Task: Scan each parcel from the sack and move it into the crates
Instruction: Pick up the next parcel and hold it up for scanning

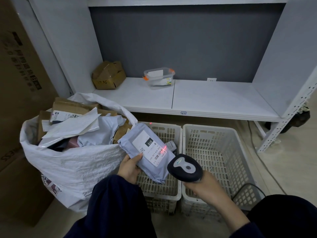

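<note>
The grey parcel [145, 152] sits at the centre of the frame, tilted, label up, over the left crate [169, 133]. My left hand [130, 167] holds it by its lower left edge: my thumb presses on top beside the label, and the rest of my fingers are tucked underneath, out of sight. A red scan line [163, 148] glows across the barcode end of the label. Just to the lower right, my right hand [204, 186] has its fingers curled round the handle of the black scanner [185, 168], whose head points at the parcel. The right crate [221, 157] stands touching the left one. At the left of the frame the white sack [77, 167] gapes open, stuffed with parcels. Above, a white shelf [214, 100] carries a crumpled cardboard box [108, 75] and a clear plastic tub [159, 77].
</note>
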